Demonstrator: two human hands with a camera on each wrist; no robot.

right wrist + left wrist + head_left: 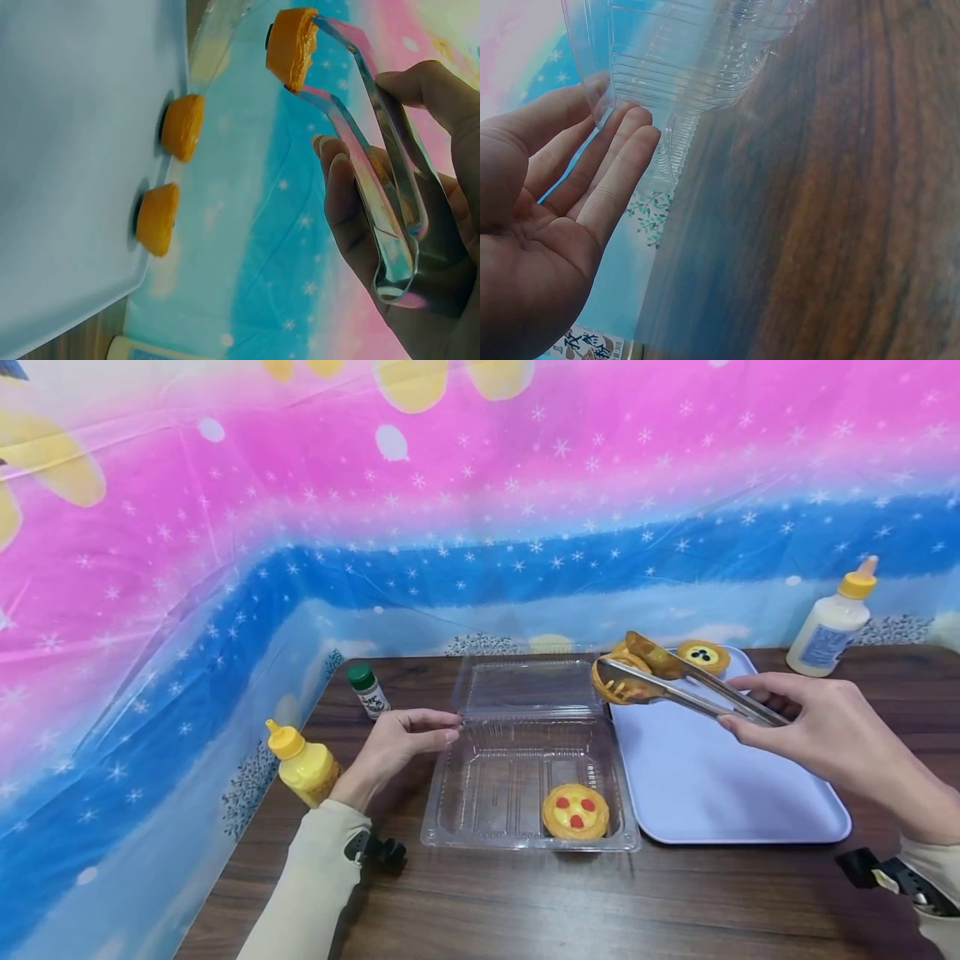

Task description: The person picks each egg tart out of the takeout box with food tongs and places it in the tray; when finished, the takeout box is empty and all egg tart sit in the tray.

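Note:
My right hand [832, 727] grips metal tongs [697, 689], whose tips hold a tart [291, 46] above the tray's left back corner. In the right wrist view, two more tarts stand on the tray; the head view plainly shows one tart [703, 656] with dark berries, while the tongs cover that area's left side. At left, a clear plastic container [491, 839] lies with its lid [517, 685] folded back. A tart with red pieces [575, 812] sits in its front right part. My left hand [401, 747] pinches the container's left edge near the hinge.
The pale lilac tray [735, 793] stands right of the container. A green-capped shaker [367, 689] and a yellow squeeze bottle [306, 767] stand at left. A white bottle with a yellow cap [828, 627] stands back right. A patterned cloth [480, 510] hangs behind the wooden table [510, 910].

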